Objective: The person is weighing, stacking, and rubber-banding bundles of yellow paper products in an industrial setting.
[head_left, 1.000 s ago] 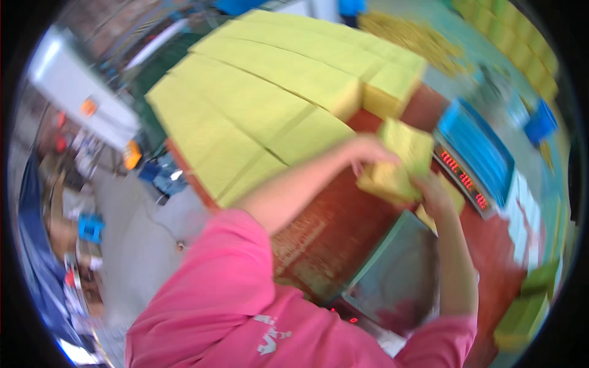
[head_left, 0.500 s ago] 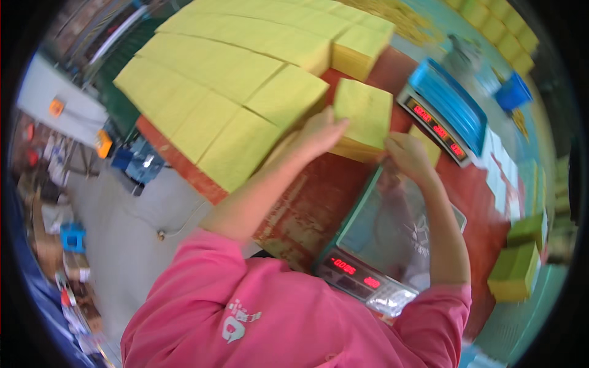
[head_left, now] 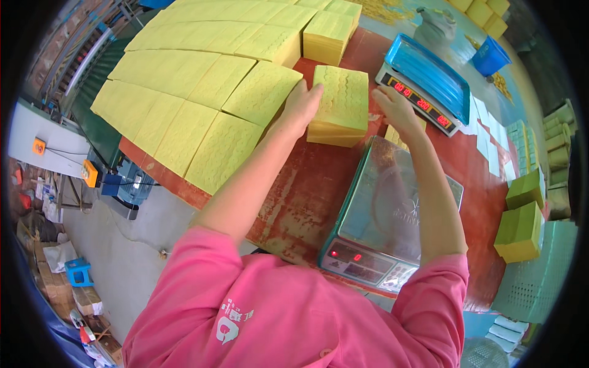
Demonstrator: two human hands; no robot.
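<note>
A block-shaped stack of yellow paper (head_left: 338,101) with wavy marks on top stands by itself on the red table, between my hands. My left hand (head_left: 300,107) is at its left side, in the gap by the larger rows of yellow paper stacks (head_left: 239,86); the fingers are stretched and partly hidden, and I cannot tell if they touch either stack. My right hand (head_left: 396,110) hovers just off the stack's right side, fingers bent but apart, with nothing visible in them. Below my right forearm sits a digital scale (head_left: 380,208) with a bare flat pan.
A second scale with a blue tray (head_left: 429,76) stands at the far right of the red table (head_left: 294,196). A small yellow block (head_left: 396,136) lies behind the near scale. White papers (head_left: 488,141), yellow paper blocks (head_left: 520,230) and a blue bucket (head_left: 491,56) are to the right.
My right hand has come away from the stack's near right corner, to beside its right side. My left hand stays at its left side. The near scale's display has changed and the view has shifted.
</note>
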